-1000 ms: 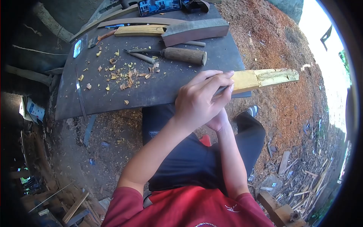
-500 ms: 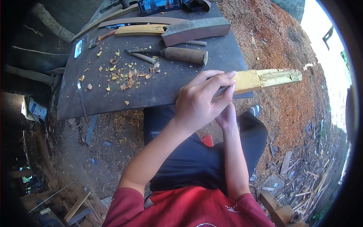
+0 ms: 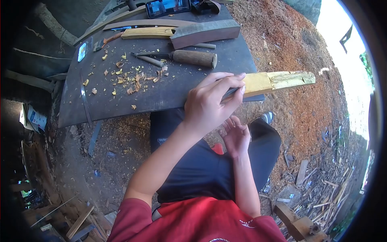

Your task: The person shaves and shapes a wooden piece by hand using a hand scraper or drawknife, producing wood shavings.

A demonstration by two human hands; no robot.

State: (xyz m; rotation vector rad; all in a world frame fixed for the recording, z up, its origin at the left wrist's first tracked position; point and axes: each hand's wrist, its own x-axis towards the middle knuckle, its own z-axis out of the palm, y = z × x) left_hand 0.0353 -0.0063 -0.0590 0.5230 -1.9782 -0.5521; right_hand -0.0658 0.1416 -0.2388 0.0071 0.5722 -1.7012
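My left hand grips one end of a yellow wooden block over the table's front right corner. Its fingers and thumb wrap around the wood and hide that end. The block points right, with a rough, split surface towards its far end. Below it, my right hand is apart from the wood, palm showing, fingers loosely curled and holding nothing. On the table behind lies a chisel with a thick round wooden handle, its blade beside a short grey rod.
Wood shavings are scattered over the dark table. A big curved block, another yellow piece and a phone lie at the back. A thin metal strip crosses the left edge. Sawdust covers the ground at right.
My right hand has come down and away from the underside of the block, and its fingers now show. My left hand keeps hold of the block; the view has shifted slightly.
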